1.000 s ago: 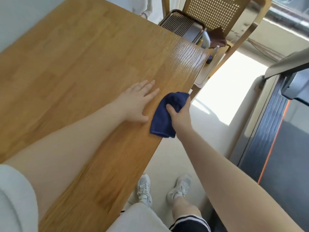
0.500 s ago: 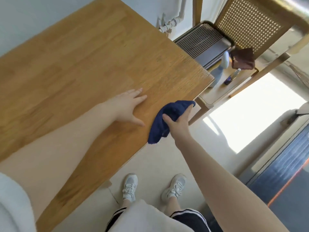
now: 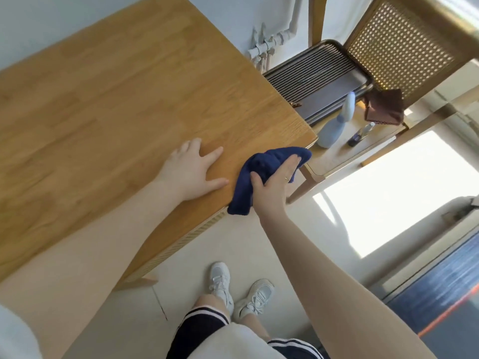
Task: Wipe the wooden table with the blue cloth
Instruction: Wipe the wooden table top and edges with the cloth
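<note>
With the right hand (image 3: pixel 274 182) clutching the blue cloth (image 3: pixel 261 172) at the wooden table (image 3: pixel 116 104) edge and the left hand (image 3: pixel 191 169) flat and empty, the overhanging cloth risked slipping off.

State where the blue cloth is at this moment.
In the head view, the blue cloth is right of centre, draped over the wooden table's near edge close to its corner, gripped by the right hand, with the left hand flat beside it.

Wooden table (image 3: pixel 108 104) cut off at left edge
</note>
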A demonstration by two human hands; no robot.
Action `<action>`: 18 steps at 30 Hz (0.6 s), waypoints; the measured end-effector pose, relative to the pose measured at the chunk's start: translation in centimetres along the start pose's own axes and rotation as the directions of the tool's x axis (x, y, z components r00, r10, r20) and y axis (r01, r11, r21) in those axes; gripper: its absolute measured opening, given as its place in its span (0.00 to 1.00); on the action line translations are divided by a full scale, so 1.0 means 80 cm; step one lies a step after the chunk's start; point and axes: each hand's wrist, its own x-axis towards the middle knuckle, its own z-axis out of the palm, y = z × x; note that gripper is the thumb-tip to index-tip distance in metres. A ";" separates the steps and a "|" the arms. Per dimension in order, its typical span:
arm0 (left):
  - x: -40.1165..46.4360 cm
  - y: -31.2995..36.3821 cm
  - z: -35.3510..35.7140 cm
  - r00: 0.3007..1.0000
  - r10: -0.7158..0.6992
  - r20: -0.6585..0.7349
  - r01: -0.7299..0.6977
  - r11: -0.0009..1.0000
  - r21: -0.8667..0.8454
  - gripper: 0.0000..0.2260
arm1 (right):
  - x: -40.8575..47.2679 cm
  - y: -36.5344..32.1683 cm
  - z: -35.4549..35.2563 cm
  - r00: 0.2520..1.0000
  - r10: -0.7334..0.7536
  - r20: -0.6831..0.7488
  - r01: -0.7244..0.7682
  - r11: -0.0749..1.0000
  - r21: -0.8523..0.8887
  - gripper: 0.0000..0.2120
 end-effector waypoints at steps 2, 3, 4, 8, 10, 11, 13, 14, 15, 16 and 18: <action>0.014 0.008 -0.002 0.999 0.007 -0.042 -0.010 0.997 -0.074 0.31 | 0.034 -0.009 -0.009 0.997 0.038 -0.070 -0.034 0.997 0.062 0.42; 0.022 0.012 -0.004 0.998 0.017 -0.063 -0.023 0.996 -0.092 0.30 | 0.054 -0.013 -0.018 0.990 0.052 -0.128 -0.038 0.993 0.109 0.41; 0.031 0.016 -0.007 0.996 0.029 -0.081 -0.037 0.994 -0.099 0.30 | 0.074 -0.018 -0.032 0.982 0.037 -0.186 -0.013 0.991 0.134 0.38; 0.074 0.030 -0.030 0.990 0.040 -0.135 -0.058 0.990 -0.129 0.29 | 0.138 -0.039 -0.095 0.979 -0.205 0.011 0.204 0.970 -0.133 0.20; 0.097 0.037 -0.043 0.991 0.036 -0.131 -0.056 0.988 -0.147 0.32 | 0.147 -0.044 -0.115 0.945 -0.209 0.251 0.274 0.926 -0.261 0.19; 0.109 0.038 -0.049 0.991 0.038 -0.125 -0.056 0.988 -0.144 0.35 | 0.147 -0.043 -0.122 0.920 -0.207 0.333 0.307 0.909 -0.283 0.24; 0.135 0.038 -0.064 0.994 0.027 -0.104 -0.040 0.992 -0.124 0.43 | 0.146 -0.045 -0.130 0.879 -0.217 0.425 0.361 0.885 -0.295 0.31; 0.148 0.036 -0.071 0.995 0.014 -0.094 -0.023 0.994 -0.105 0.47 | 0.150 -0.048 -0.131 0.861 -0.226 0.455 0.386 0.873 -0.297 0.32; 0.161 0.033 -0.077 0.996 -0.002 -0.086 -0.004 0.997 -0.072 0.51 | 0.160 -0.054 -0.130 0.842 -0.225 0.491 0.411 0.857 -0.310 0.32; 0.173 0.032 -0.081 0.997 -0.017 -0.077 0.015 1.000 -0.025 0.55 | 0.173 -0.064 -0.127 0.818 -0.216 0.533 0.438 0.835 -0.333 0.32; 0.194 0.029 -0.086 0.998 -0.045 -0.039 0.047 0.998 0.051 0.62 | 0.202 -0.087 -0.108 0.772 -0.208 0.601 0.476 0.815 -0.329 0.33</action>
